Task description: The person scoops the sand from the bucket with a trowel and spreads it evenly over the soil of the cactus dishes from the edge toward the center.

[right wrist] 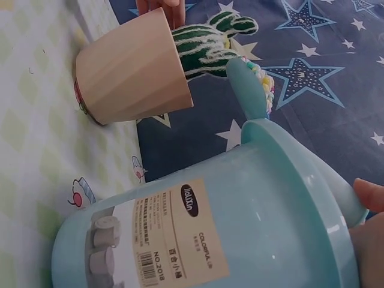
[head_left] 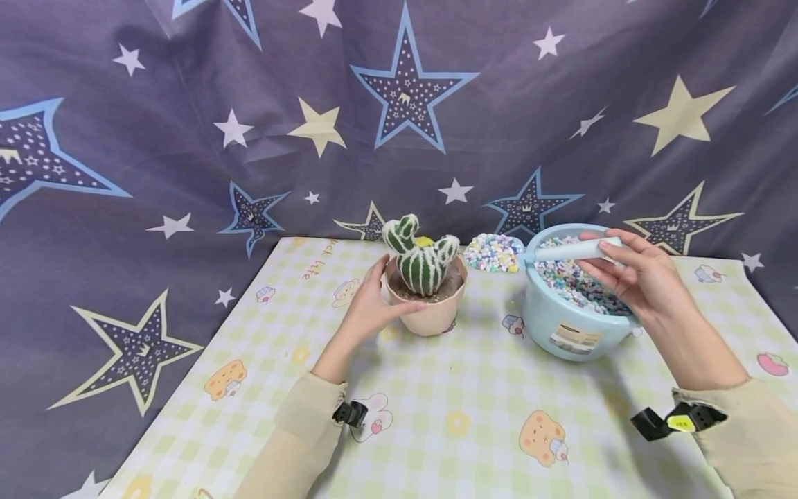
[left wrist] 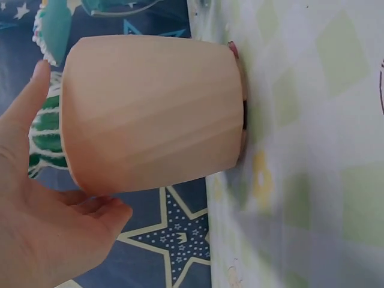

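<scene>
A cactus point(head_left: 422, 270), green with white fuzzy ribs, stands in brown soil in a pale peach flowerpot point(head_left: 430, 319). My left hand point(head_left: 368, 305) holds the pot at its left side, thumb along the near rim and fingers round the far side. In my right hand point(head_left: 648, 277) is the handle of a light blue scoop point(head_left: 573, 251), gripped between thumb and fingers. Small multicoloured pebbles point(head_left: 494, 253) heap up in the scoop, which points left toward the cactus. Its handle passes over the rim of a light blue bucket point(head_left: 576, 339) holding more pebbles.
A green-and-white checked cloth point(head_left: 436, 430) with cartoon prints covers the table. Behind it hangs a dark star-patterned curtain point(head_left: 280, 90). The bucket stands to the right of the pot and carries a paper label point(right wrist: 174, 234).
</scene>
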Demonstrator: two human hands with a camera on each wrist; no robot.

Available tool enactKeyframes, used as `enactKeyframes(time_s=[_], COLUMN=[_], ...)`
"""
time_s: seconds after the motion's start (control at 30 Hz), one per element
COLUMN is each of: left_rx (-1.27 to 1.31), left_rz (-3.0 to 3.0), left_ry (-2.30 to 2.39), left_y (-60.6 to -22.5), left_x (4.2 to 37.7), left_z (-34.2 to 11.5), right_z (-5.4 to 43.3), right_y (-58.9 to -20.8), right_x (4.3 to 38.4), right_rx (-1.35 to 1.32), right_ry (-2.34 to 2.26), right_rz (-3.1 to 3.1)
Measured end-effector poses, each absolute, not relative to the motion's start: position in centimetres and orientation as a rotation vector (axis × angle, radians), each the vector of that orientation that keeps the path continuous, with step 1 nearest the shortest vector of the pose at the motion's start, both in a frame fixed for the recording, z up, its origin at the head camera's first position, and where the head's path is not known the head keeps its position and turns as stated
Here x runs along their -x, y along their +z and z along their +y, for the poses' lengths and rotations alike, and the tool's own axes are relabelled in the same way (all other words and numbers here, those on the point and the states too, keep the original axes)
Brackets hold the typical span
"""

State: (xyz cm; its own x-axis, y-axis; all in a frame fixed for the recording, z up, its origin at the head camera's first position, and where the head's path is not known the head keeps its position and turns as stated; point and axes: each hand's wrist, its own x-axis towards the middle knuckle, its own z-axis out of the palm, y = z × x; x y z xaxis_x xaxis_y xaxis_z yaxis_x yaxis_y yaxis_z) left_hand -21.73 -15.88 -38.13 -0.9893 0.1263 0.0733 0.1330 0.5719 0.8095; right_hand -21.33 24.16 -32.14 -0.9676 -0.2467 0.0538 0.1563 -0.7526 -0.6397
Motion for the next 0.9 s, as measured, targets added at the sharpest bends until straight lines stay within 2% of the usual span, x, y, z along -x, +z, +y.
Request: enactKeyframes(time_s=[0.9], left_rx=[0.066], left_rz=[-2.817], left_ry=[-1.199], left_y=[-38.6], left_x=[20.9], left_z=[-14.3], right_z=[22.5], right_y=[-32.1], right_x=[22.6], right_rx=[0.142], right_ry=[-2.597], right_rz=[1.14])
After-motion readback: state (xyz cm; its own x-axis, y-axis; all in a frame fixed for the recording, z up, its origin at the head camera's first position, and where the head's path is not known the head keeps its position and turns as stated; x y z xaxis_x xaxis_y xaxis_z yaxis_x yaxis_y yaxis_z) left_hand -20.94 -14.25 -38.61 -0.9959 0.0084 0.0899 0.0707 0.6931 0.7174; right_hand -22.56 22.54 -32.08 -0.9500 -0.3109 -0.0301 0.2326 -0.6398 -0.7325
